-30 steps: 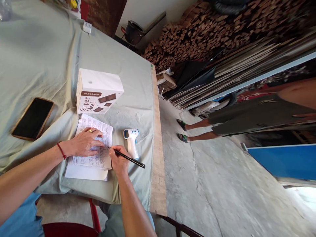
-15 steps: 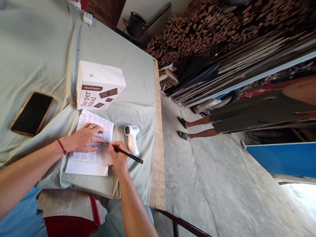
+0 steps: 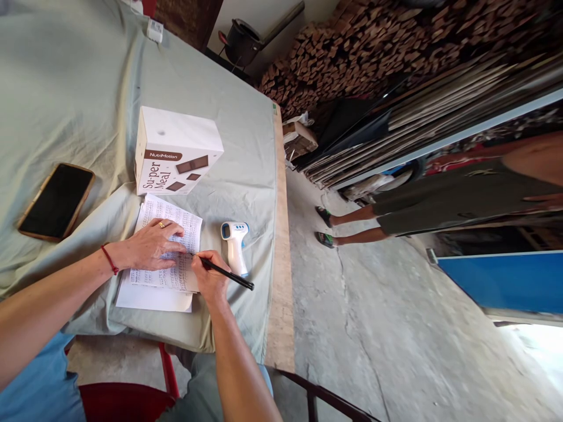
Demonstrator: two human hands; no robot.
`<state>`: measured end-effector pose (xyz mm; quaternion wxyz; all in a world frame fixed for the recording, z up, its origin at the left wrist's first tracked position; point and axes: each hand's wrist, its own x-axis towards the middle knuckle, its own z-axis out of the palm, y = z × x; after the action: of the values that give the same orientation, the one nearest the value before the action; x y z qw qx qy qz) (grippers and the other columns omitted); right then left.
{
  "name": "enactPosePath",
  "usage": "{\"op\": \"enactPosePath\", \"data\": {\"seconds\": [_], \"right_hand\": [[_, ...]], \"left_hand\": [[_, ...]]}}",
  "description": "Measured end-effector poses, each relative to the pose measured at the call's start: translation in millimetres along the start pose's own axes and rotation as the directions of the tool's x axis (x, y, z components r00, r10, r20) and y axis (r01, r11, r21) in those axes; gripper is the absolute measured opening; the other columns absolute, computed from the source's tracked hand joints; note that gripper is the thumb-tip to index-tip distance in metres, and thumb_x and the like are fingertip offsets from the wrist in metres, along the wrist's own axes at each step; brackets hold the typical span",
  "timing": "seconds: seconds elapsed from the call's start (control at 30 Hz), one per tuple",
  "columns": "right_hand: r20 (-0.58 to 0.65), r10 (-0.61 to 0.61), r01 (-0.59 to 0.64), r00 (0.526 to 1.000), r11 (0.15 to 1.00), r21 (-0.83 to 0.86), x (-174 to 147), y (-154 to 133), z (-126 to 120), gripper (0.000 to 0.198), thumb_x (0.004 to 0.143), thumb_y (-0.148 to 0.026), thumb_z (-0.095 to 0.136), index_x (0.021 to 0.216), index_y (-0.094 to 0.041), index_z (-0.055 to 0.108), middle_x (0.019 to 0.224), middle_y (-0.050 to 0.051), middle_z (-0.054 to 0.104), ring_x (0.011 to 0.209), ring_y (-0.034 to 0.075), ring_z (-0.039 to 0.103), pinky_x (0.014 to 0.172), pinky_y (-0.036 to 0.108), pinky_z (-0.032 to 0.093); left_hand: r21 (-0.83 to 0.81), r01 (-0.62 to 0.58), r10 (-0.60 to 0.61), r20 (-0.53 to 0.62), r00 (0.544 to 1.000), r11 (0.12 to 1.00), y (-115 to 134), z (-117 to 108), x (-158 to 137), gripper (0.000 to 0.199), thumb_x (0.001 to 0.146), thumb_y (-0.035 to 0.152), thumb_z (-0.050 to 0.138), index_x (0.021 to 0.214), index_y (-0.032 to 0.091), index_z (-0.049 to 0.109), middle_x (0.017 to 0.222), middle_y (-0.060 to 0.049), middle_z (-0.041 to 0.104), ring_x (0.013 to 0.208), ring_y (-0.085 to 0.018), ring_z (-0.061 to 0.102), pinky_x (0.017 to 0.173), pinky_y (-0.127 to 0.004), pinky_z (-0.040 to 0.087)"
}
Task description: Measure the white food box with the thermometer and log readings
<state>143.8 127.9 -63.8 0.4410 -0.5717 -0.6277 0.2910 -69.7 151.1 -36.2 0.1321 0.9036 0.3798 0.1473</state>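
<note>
Writing on the paper (image 3: 171, 278) seems to be in hand; for a next stroke, the sheet would need to be kept steady. At the paper's right edge, the pen (image 3: 235, 277) is pinched in the fingers of the right hand (image 3: 212, 278). Across the paper the left hand (image 3: 152, 247) is laid, fingers spread, nothing gripped.

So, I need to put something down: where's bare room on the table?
Bare cloth lies beyond the box, toward the white block; right of the box, to the wooden edge; and, creased, between phone and box. It's crowded at the paper: left hand on it, right hand holding the pen, thermometer close by.
</note>
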Motion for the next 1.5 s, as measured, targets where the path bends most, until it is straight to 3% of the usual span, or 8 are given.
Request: {"op": "enactPosePath", "data": {"seconds": [0.77, 1.5], "right_hand": [[-0.071, 0.02, -0.019, 0.997, 1.0, 0.023, -1.0, -1.4, -1.7, 0.014, 0.077, -0.035, 0.059, 0.069, -0.023, 0.061, 0.058, -0.003, 0.062, 0.053, 0.014, 0.056, 0.055, 0.028, 0.047], [-0.042, 0.016, -0.015, 0.999, 1.0, 0.017, -0.8, 0.3, -1.6, 0.015, 0.075, -0.034, 0.06, 0.067, -0.022, 0.062, 0.056, -0.004, 0.062, 0.051, 0.013, 0.054, 0.053, 0.026, 0.045]], "left_hand": [[0.008, 0.0, 0.0, -0.002, 1.0, 1.0, -0.3, 0.2, 0.1, 0.029, 0.088, 0.033, 0.075, 0.116, 0.028, 0.076, 0.129, -0.009, 0.057, 0.12, -0.028, 0.052, 0.109, -0.045, 0.038], [0.017, 0.008, -0.008, 0.023, 1.0, 1.0, 0.1, -0.8, 0.3, 0.033, 0.087, 0.034, 0.076, 0.119, 0.029, 0.076, 0.13, -0.01, 0.059, 0.121, -0.029, 0.054, 0.109, -0.047, 0.04]]}}
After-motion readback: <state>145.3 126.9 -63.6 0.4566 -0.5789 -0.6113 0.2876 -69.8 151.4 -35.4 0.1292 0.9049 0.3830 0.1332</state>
